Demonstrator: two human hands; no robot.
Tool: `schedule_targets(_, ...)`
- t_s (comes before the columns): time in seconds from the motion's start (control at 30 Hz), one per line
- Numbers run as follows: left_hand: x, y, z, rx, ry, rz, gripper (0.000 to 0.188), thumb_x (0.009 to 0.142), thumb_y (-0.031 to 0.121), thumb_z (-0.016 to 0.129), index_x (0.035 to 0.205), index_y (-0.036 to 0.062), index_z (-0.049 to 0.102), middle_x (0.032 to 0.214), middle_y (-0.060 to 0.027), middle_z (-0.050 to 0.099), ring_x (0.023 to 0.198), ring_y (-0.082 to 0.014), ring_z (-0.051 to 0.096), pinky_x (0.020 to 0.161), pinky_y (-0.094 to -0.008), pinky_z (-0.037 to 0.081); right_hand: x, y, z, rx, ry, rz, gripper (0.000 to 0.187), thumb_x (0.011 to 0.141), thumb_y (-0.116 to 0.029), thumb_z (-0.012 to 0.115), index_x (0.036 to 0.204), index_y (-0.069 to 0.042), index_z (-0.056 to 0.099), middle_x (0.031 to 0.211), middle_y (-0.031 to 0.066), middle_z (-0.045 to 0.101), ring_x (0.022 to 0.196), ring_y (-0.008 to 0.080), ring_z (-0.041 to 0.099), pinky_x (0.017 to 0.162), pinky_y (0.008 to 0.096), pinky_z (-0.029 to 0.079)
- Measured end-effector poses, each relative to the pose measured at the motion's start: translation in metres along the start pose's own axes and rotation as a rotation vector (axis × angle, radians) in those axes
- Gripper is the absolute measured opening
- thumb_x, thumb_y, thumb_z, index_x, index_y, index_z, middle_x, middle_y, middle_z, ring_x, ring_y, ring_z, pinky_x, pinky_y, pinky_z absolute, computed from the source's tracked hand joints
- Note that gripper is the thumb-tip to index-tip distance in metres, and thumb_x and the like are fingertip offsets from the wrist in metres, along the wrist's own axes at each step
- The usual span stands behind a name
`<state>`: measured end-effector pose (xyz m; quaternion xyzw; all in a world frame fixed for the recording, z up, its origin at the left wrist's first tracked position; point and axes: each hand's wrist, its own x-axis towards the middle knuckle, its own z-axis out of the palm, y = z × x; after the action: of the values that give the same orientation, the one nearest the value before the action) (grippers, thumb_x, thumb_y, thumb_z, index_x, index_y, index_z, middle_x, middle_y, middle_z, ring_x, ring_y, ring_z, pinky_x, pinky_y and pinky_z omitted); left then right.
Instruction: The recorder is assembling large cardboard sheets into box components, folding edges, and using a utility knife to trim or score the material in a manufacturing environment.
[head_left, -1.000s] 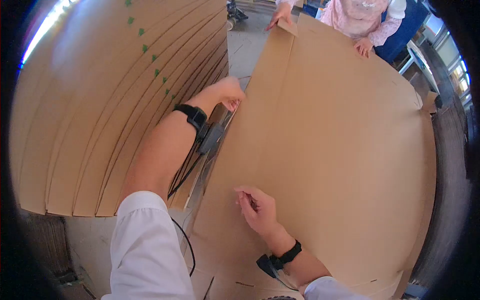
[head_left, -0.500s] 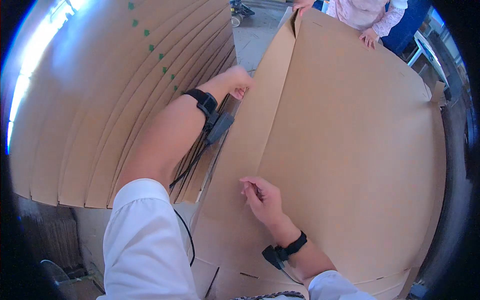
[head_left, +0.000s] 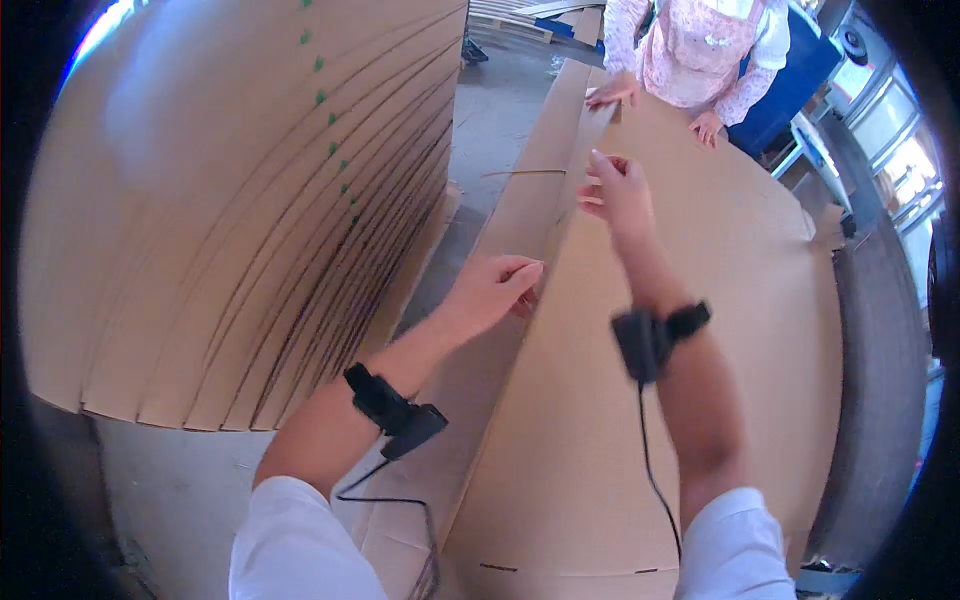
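A large brown cardboard sheet point(head_left: 680, 400) lies in front of me, with a long flap point(head_left: 450, 430) along its left side beyond a crease. Over this crease is my left hand point(head_left: 495, 290), thumb and fingers drawn together; whatever is between them is hidden. Farther away, my right hand point(head_left: 620, 195) hovers by the far part of the crease, fingers bent but apart, with nothing visible in them. Both wrists carry black straps with small cabled devices. Across the sheet, a co-worker in a pink apron point(head_left: 685, 55) rests both hands on its far edge.
At the left stands a tall stack of cardboard sheets point(head_left: 250, 230) with green marks along their edges. Grey floor point(head_left: 490, 130) shows between the stack and the sheet. A dark grey stack point(head_left: 885, 370) borders the right side. Behind the co-worker is a blue panel point(head_left: 795, 65).
My right hand has moved far forward along the crease. My left hand has left the flap's outer edge and moved right, to the crease. The flap now lies flatter; my view has shifted.
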<state>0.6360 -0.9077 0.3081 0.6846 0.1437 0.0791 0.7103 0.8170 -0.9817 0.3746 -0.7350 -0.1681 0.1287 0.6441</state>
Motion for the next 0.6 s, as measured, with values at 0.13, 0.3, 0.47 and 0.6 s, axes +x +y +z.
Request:
schedule_targets(0.13, -0.021, -0.015, 0.023, 0.133, 0.073, 0.141, 0.030, 0.094, 0.023, 0.058, 0.113, 0.0007, 0.064, 0.086, -0.0025, 0.065, 0.073, -0.0081, 0.058, 0.066, -0.0242, 0.049, 0.022, 0.006, -0.016, -0.518, -0.374, 0.446, 0.026, 0.090, -0.022, 0.060, 0.107, -0.002, 0.060, 0.084, 0.0067, 0.061, 0.068, 0.0147, 0.063, 0.058, 0.0306, 0.052)
schedule_targets(0.3, -0.037, -0.037, 0.030, 0.083, 0.192, 0.117, 0.027, 0.096, 0.020, 0.055, 0.115, 0.0028, 0.062, 0.086, -0.0039, 0.064, 0.075, -0.0097, 0.058, 0.066, -0.0260, 0.049, 0.009, 0.055, -0.082, -0.493, -0.284, 0.173, 0.027, 0.089, -0.021, 0.059, 0.113, -0.009, 0.062, 0.084, 0.0022, 0.062, 0.063, 0.0106, 0.055, 0.057, 0.0258, 0.047)
schedule_targets(0.47, -0.038, -0.081, -0.042, 0.284, 1.038, 0.307, 0.039, 0.098, 0.024, 0.050, 0.130, 0.0023, 0.050, 0.117, -0.0134, 0.056, 0.101, -0.0241, 0.055, 0.091, -0.0388, 0.046, -0.038, 0.056, -0.068, -0.260, -0.273, 0.327, 0.034, 0.089, -0.029, 0.061, 0.118, -0.009, 0.059, 0.095, 0.0030, 0.064, 0.074, 0.0105, 0.056, 0.062, 0.0257, 0.049)
schedule_targets(0.6, -0.055, -0.078, -0.076, 0.688, 1.214, 0.208, 0.057, 0.097, 0.031, 0.051, 0.142, 0.0014, 0.034, 0.137, -0.0230, 0.041, 0.126, -0.0384, 0.038, 0.108, -0.0459, 0.028, -0.044, 0.052, -0.047, -0.140, -0.435, 0.449, 0.045, 0.088, -0.041, 0.065, 0.117, -0.007, 0.058, 0.102, 0.0042, 0.065, 0.087, 0.0128, 0.061, 0.070, 0.0296, 0.053)
